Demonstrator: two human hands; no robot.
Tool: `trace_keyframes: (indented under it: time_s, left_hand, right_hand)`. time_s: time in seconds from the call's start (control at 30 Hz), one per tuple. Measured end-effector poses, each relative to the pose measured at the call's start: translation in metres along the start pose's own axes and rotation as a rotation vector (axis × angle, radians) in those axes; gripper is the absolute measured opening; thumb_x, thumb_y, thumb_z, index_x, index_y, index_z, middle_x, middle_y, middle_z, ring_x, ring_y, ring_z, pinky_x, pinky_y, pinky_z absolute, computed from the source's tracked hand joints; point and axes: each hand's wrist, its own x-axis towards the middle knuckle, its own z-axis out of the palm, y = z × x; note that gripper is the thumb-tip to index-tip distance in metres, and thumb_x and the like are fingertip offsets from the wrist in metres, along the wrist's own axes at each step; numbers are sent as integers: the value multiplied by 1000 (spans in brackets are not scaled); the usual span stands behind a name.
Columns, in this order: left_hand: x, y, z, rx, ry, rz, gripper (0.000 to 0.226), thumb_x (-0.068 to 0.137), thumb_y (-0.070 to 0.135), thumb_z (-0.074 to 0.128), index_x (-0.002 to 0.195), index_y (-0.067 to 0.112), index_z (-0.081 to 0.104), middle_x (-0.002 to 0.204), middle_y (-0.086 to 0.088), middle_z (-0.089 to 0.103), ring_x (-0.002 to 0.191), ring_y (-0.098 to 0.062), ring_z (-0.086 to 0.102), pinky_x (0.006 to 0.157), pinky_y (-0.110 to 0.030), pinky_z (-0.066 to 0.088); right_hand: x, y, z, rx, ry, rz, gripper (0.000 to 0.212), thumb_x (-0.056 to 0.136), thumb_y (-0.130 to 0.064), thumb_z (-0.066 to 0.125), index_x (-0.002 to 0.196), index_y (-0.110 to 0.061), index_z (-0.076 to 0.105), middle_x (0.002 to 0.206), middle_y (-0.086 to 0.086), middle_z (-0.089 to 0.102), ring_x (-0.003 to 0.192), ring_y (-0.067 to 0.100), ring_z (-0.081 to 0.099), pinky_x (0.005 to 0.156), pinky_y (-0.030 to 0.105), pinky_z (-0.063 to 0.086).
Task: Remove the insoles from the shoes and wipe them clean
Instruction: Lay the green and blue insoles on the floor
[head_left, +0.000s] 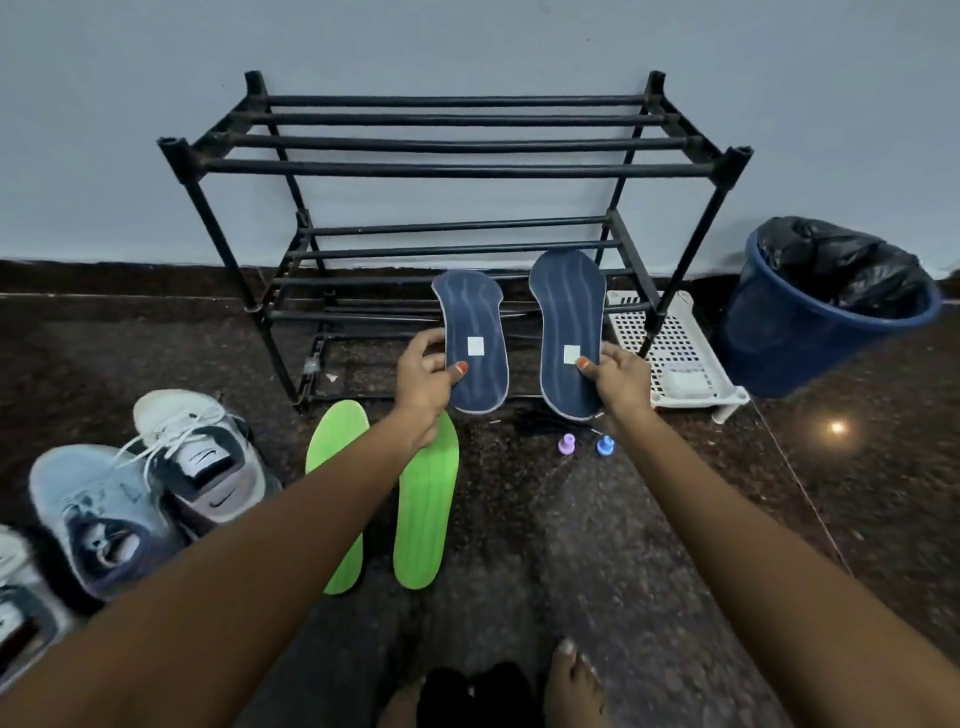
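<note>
Before a black tubular rack (452, 171), both hands pinch flat, navy, fabric-faced insoles: left hand (423, 384), right hand (621, 379).

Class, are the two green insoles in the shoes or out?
Out: both green insoles lie flat on the floor beside the shoes.

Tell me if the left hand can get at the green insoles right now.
Probably not yet: the green insoles lie on the floor close beneath the left hand with nothing between, but it grips a blue insole.
</note>
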Motion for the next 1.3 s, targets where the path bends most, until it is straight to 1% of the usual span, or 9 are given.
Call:
trace_keyframes:
  time_s: [0.13, 0.3, 0.4, 0.5, 0.73, 0.83, 1.0, 1.13, 1.3]
  left_hand:
    - [-37, -24, -8, -24, -12, -27, 39, 88, -13, 54, 118, 13, 50, 87, -1, 61, 77, -8, 59, 68, -27, 53]
    - [-54, -76, -14, -18, -52, -120, 41, 88, -13, 54, 107, 22, 51, 91, -3, 64, 87, -20, 62, 73, -37, 55]
    - [-54, -107, -14, 28, -63, -166, 40, 89, -13, 54, 101, 26, 52, 97, -6, 66, 91, -21, 63, 81, -44, 54]
    - [-55, -134, -12, 55, -53, -215, 38, 88, -14, 53, 104, 20, 49, 93, -4, 64, 89, -19, 61, 77, -38, 52]
    - [-67, -193, -12, 154, -72, -308, 42, 88, -15, 52, 100, 25, 47, 103, -15, 64, 95, -27, 61, 68, -30, 50]
    - [-70, -209, -14, 198, -59, -351, 39, 88, -13, 53, 108, 20, 47, 102, -16, 64, 96, -27, 61, 66, -28, 50]
    - [-75, -225, -19, 265, -51, -451, 38, 87, -13, 56, 116, 10, 46, 98, -12, 58, 96, -27, 57, 73, -35, 51]
    - [-76, -228, -19, 345, -64, -476, 37, 86, -11, 59, 115, 8, 46, 93, -8, 55, 93, -25, 56, 81, -40, 51]
    - [-81, -228, -15, 422, -2, -442, 23, 86, -8, 60, 105, 4, 52, 92, -10, 57, 86, -22, 55, 67, -27, 48]
  right_hand:
    - [-29, 28, -14, -27, -19, 30, 28, 87, 7, 53, 115, 7, 55, 107, 11, 62, 88, 18, 56, 54, 5, 46]
    - [-40, 82, -25, -60, -49, 69, 32, 85, 12, 52, 116, 8, 52, 116, 18, 59, 93, 19, 57, 63, 11, 48]
    - [-38, 116, -31, -67, -74, 89, 31, 84, 15, 51, 115, 9, 52, 112, 14, 58, 70, 0, 63, 60, 6, 47]
    - [-39, 149, -39, -68, -81, 140, 32, 84, 13, 53, 115, 8, 52, 111, 12, 59, 61, -9, 61, 60, 9, 49]
    - [-63, 200, -54, -84, -97, 241, 22, 84, 15, 52, 100, 1, 56, 102, 12, 60, 58, -5, 62, 55, 12, 49]
    - [-69, 217, -58, -122, -78, 275, 21, 84, 14, 52, 97, -1, 58, 97, 7, 63, 56, -6, 62, 53, 11, 48]
    - [-78, 241, -62, -215, -41, 331, 13, 84, 11, 56, 94, 6, 60, 68, -3, 66, 53, -1, 62, 49, 12, 47]
    - [-80, 252, -59, -258, 35, 356, 13, 83, 7, 59, 95, 8, 59, 87, 19, 66, 67, 19, 60, 49, 13, 47]
    - [-79, 252, -54, -294, 118, 343, 7, 83, 9, 58, 88, 5, 59, 88, 16, 64, 74, 23, 56, 45, 9, 41]
